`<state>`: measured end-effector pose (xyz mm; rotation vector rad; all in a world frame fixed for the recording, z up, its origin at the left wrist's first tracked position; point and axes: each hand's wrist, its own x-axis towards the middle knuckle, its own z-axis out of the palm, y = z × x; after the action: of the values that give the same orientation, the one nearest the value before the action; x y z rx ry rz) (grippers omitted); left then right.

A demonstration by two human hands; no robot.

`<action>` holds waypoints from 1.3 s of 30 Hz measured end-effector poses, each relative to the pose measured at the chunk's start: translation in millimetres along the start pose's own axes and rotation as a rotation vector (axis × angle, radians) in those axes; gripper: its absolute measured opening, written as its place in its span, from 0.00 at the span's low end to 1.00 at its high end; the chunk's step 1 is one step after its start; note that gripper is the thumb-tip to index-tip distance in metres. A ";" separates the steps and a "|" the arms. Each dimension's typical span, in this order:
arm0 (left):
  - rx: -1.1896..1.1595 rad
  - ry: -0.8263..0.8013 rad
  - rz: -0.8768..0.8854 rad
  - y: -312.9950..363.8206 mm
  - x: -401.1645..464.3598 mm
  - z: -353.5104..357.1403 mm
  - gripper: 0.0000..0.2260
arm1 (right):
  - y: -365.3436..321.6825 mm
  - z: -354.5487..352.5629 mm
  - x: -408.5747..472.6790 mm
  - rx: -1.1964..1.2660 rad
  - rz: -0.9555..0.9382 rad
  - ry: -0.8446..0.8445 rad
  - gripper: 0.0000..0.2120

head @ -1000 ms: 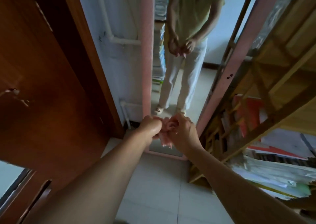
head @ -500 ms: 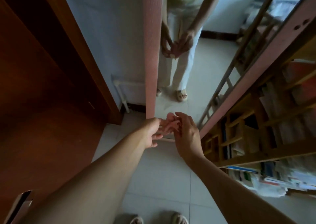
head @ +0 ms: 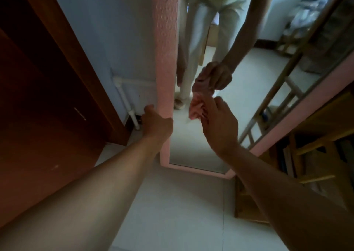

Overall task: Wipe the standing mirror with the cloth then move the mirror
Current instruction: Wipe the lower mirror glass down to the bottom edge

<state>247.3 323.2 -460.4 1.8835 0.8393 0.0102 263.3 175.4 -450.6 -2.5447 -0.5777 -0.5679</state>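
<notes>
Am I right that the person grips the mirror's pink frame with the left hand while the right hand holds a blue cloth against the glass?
Not quite: the cloth is pink, not blue, as the head view shows. The left hand does grip the mirror frame, and the right hand holds the cloth at the glass.

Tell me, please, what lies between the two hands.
In the head view, the mirror's pink left frame edge and a strip of its glass lie between them. The left hand grips that edge; the right hand presses the pink cloth to the glass.
</notes>
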 end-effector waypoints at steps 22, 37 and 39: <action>-0.082 0.029 0.183 -21.6 62.2 31.7 0.13 | 49.3 80.3 -23.9 -0.267 -0.216 -0.060 0.09; -0.023 0.121 0.254 -26.0 61.0 37.6 0.10 | 47.7 120.5 -30.3 -0.298 -0.413 -0.023 0.12; -0.007 0.147 0.247 -25.0 62.7 40.8 0.12 | 65.4 115.2 -41.5 -0.350 -0.361 -0.038 0.13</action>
<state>296.0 330.7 -522.0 1.9871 0.6977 0.3068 293.7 170.6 -586.0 -2.7962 -1.0443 -0.8062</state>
